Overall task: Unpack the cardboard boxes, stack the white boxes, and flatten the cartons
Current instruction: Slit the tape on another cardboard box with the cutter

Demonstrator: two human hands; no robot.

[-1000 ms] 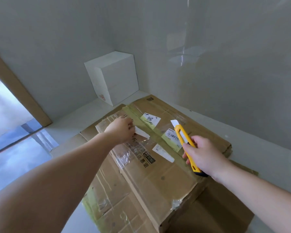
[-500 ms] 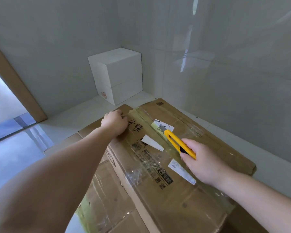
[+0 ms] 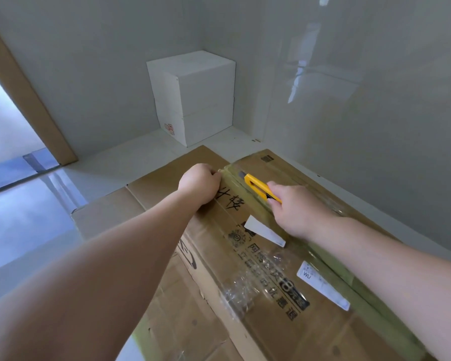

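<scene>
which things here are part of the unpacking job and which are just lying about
Part of the job:
- taped carton
- yellow knife, held by the right hand
- left hand, steadying the carton
- stacked white boxes
- flattened cardboard

Just there:
- door frame

The sealed cardboard carton is filling the foreground, lying on flattened cartons. Stacked white boxes are occupying the wall corner, leaving a strip of open floor between them and the cardboard.

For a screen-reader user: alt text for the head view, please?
A right hand holds a yellow box cutter on the tape seam of a cardboard box, the left hand steadying it. White boxes sit stacked in the corner.
</scene>
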